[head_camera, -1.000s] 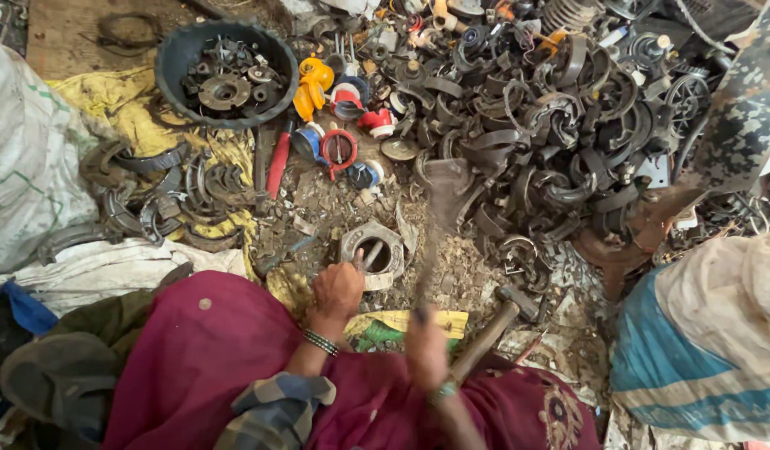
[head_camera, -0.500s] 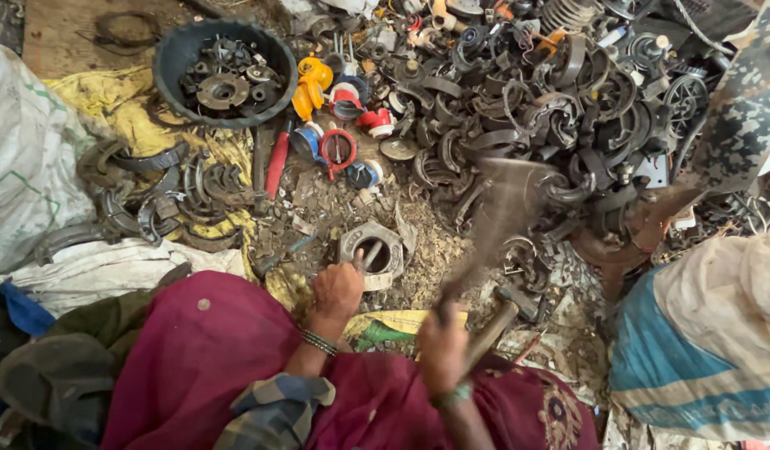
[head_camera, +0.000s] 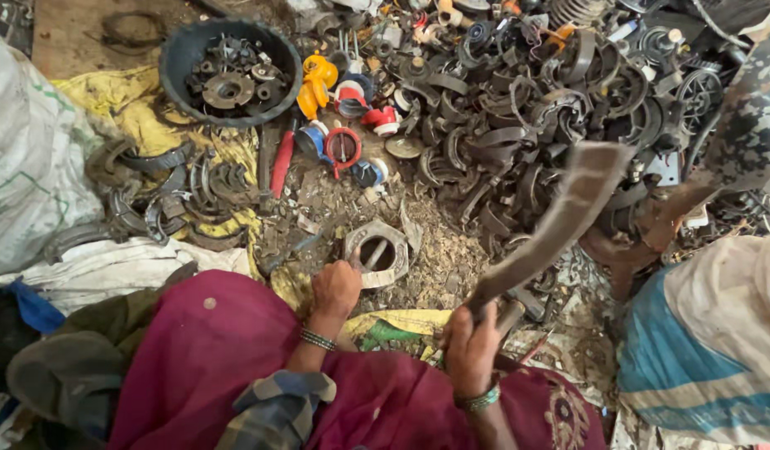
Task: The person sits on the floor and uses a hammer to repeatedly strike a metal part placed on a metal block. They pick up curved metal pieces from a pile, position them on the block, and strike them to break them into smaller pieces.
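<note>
1. The right hand (head_camera: 471, 350) is closed tight around the lower end of a long, flat, curved metal blade (head_camera: 560, 221), which rises up and to the right, blurred, over the scrap.
2. The left hand (head_camera: 336, 287) has its fingers curled down onto the near edge of a hexagonal metal ring (head_camera: 377, 254) lying on the ground; whether it grips the ring or only presses on it, I cannot tell.
3. The hexagonal ring sits on dirt strewn with small chips, just ahead of the person's knees, with a short bar across its round opening.
4. Both wrists wear bangles, and a magenta garment (head_camera: 202, 358) covers the lap beneath them.
5. Just beyond the ring lie coloured plastic parts: a red ring piece (head_camera: 342, 146), an orange piece (head_camera: 317, 81) and a red rod (head_camera: 282, 162).
6. To the right of these spreads a large heap of dark curved metal scrap (head_camera: 518, 117), under and behind the raised blade.
7. At upper left stands a black round tub (head_camera: 181, 62) holding dark metal discs and rings, on a yellow cloth (head_camera: 118, 104).
8. More curved dark pieces (head_camera: 177, 196) lie left of the ring, beside a white sack (head_camera: 27, 167).
9. At the right edge sits another person in a blue and white striped cloth (head_camera: 693, 375).
</note>
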